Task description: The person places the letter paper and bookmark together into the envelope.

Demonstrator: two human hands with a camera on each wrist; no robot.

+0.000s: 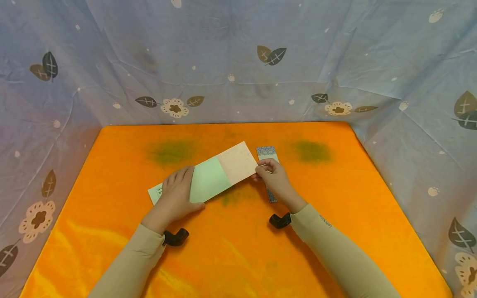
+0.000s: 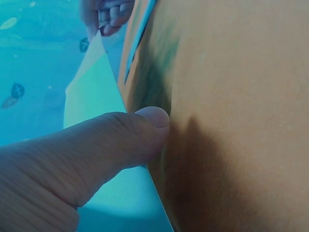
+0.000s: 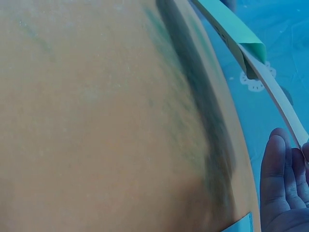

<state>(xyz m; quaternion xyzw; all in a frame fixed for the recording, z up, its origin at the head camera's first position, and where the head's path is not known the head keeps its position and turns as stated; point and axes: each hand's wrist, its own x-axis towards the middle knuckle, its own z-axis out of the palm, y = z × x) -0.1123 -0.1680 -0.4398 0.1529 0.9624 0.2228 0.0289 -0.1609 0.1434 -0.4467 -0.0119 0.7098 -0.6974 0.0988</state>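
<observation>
A pale green paper sleeve (image 1: pixel 208 178) is held slanting above the table, and a cream card (image 1: pixel 238 162) sticks out of its right end. My left hand (image 1: pixel 174 200) grips the sleeve across its width, the thumb at the near edge. With thumb and fingers my right hand (image 1: pixel 276 182) pinches the card's near right corner. The right wrist view shows the sleeve's open mouth (image 3: pixel 253 55) gaping around the card. Beneath the right hand lies a narrow pale green piece with blue patterned ends (image 1: pixel 266 150), its middle partly hidden by that hand.
An orange cloth (image 1: pixel 231 256) with dark green smudges covers the table. Grey-blue curtains (image 1: pixel 231 62) with leaf and flower prints stand behind and at both sides. A black wrist mount (image 1: pixel 177 237) juts from the left sleeve cuff, another (image 1: pixel 280 221) from the right.
</observation>
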